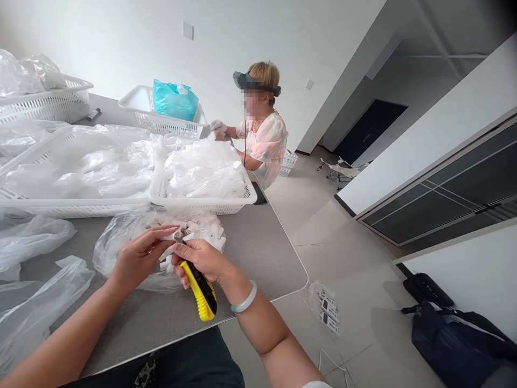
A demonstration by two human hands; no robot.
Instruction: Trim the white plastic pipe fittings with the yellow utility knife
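My right hand is wrapped round a yellow and black utility knife, its handle slanting down toward the table's front edge. The metal end of the knife meets a small white piece that my left hand pinches between thumb and fingers. What exactly the white piece is, I cannot make out. Under both hands lies a clear plastic bag with many small white pieces in it. A pale bangle circles my right wrist.
White baskets full of clear plastic bags line the grey table, with loose bags at left. A phone lies near the right edge. Across the table a co-worker sits. Power strips and dark bags are on the floor.
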